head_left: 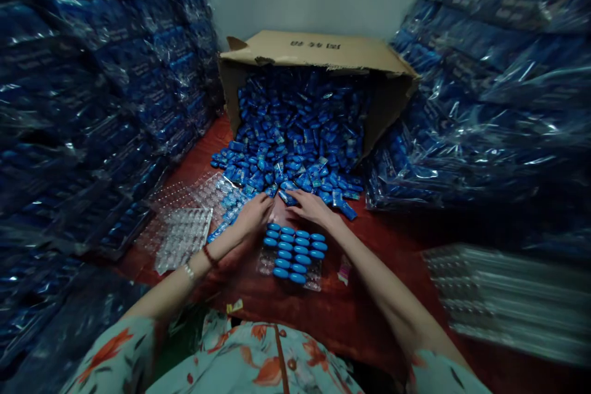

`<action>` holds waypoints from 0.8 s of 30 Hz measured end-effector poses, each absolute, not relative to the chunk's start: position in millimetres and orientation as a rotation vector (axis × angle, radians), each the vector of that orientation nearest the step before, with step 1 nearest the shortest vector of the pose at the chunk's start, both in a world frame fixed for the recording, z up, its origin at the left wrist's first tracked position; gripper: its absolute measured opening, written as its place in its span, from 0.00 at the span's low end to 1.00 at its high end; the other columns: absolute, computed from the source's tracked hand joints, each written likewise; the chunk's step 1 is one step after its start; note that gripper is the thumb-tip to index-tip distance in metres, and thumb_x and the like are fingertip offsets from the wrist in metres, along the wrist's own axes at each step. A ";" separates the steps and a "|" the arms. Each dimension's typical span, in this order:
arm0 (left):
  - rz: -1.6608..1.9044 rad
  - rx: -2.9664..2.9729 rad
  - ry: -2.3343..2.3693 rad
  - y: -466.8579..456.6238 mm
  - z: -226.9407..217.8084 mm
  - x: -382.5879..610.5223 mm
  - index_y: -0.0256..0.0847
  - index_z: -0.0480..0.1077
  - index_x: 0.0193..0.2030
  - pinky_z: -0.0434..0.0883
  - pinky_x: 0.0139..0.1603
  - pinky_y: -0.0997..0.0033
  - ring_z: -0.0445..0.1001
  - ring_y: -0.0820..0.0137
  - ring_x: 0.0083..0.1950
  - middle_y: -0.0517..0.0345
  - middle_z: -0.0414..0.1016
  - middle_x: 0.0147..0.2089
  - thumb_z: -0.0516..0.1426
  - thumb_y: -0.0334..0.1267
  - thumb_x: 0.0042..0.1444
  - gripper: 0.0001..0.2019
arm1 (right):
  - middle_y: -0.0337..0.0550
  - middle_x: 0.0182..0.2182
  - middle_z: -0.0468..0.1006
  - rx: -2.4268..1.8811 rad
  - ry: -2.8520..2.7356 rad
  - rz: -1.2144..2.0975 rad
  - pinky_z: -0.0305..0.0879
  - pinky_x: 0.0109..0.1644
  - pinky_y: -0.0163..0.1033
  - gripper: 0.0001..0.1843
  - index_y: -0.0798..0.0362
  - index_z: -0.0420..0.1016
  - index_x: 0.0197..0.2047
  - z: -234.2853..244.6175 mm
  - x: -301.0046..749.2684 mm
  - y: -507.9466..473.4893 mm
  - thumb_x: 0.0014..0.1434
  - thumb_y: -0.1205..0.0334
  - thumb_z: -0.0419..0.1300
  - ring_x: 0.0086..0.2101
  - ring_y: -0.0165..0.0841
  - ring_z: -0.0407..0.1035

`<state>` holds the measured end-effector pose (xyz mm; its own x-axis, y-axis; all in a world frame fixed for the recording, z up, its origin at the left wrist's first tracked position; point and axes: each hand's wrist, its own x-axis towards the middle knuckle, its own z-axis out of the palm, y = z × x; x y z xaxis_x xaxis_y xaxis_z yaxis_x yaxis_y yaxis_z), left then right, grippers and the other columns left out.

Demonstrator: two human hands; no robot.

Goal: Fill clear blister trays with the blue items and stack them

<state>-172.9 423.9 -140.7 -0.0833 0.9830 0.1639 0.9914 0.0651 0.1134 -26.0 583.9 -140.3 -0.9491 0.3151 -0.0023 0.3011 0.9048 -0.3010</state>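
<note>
You're poising your left hand (255, 214) and right hand (312, 205) at the near edge of the blue packets (261, 163) — whether either is gripping one, I cannot tell — and ideally keeping both clear of the blue ovals (285, 246) lining the plastic tray (314, 276) nearer you.

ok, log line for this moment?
left hand: at packet pile, grip unclear | right hand: at blue packet, grip unclear | clear tray: partly filled, blue ovals | packet pile: spilling from carton
</note>
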 end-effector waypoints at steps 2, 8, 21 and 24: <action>-0.232 -1.938 -2.432 451.5 -148.6 -176.8 0.33 0.68 0.46 0.65 0.44 0.65 0.68 0.62 0.45 0.44 0.70 0.44 0.48 0.35 0.62 0.12 | 0.54 0.54 0.68 -0.496 -3.103 0.406 0.65 0.47 0.41 0.26 0.53 0.60 0.60 -142.1 -44.3 580.4 0.59 0.62 0.55 0.48 0.41 0.67; -0.213 -1.856 -2.522 485.8 -161.3 -179.2 0.27 0.68 0.45 0.64 0.48 0.56 0.67 0.55 0.48 0.35 0.72 0.43 0.46 0.28 0.60 0.13 | 0.53 0.49 0.71 -0.599 -3.017 0.479 0.64 0.50 0.41 0.20 0.56 0.63 0.56 -145.5 -32.9 588.4 0.59 0.69 0.49 0.48 0.38 0.67; -1.249 -1.672 -2.407 310.2 -137.1 -152.8 0.42 0.67 0.52 0.72 0.44 0.68 0.72 0.68 0.45 0.54 0.69 0.44 0.52 0.37 0.61 0.13 | 0.44 0.38 0.77 -0.934 -2.283 1.192 0.70 0.44 0.41 0.10 0.51 0.71 0.42 -136.8 151.5 494.1 0.58 0.56 0.57 0.39 0.35 0.72; -1.368 -1.578 -2.476 296.7 -152.1 -132.8 0.40 0.66 0.48 0.74 0.41 0.67 0.74 0.68 0.40 0.54 0.72 0.41 0.54 0.40 0.59 0.12 | 0.45 0.40 0.75 -0.760 -2.415 0.894 0.68 0.50 0.45 0.11 0.50 0.69 0.47 -157.3 140.1 476.6 0.62 0.63 0.52 0.42 0.35 0.71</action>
